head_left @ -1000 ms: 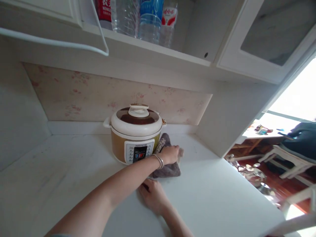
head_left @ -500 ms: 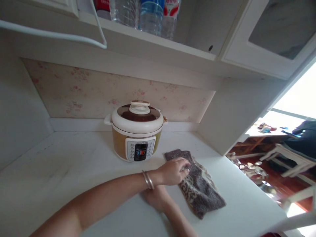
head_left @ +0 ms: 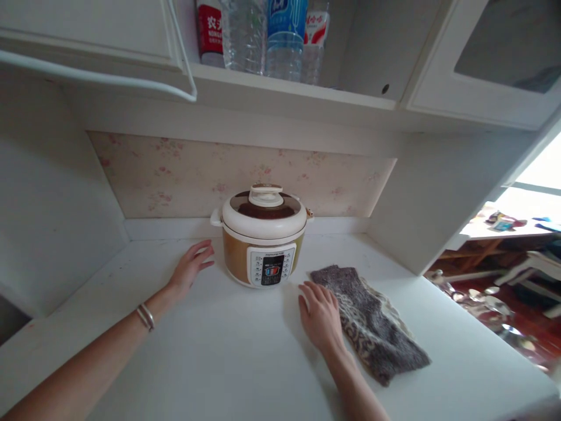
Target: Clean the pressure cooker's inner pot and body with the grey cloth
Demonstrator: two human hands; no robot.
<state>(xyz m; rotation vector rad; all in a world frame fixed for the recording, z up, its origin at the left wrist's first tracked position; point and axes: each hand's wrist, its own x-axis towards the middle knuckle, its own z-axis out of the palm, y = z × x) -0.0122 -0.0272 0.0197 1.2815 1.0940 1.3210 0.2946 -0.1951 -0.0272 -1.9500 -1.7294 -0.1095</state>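
A white and gold electric pressure cooker (head_left: pixel 236 256) with a brown-topped lid stands upright on the white counter (head_left: pixel 210 362), close to the back wall. My left hand (head_left: pixel 191 266), with bangles on the wrist, is held to the left of the cooker, fingers apart and holding nothing. Right of centre, my right hand (head_left: pixel 321 311) is in front of the cooker's right side, palm down with fingers spread, also empty. Beside it lies a rumpled grey-brown patterned cloth (head_left: pixel 372 321); whether the hand's edge touches it I cannot tell.
Above hangs an open shelf (head_left: pixel 298 90) holding several plastic bottles (head_left: pixel 284 44). A white cable (head_left: pixel 100 76) droops below the cabinet at upper left. A side panel (head_left: pixel 447 193) bounds the counter on the right, with shiny pots (head_left: pixel 491 310) on the floor beyond.
My hands, crossed near the cloth before, have separated. The left swung to the cooker's left side; the right moved forward beside the cloth. The view has shifted slightly; the cloth lies much the same.
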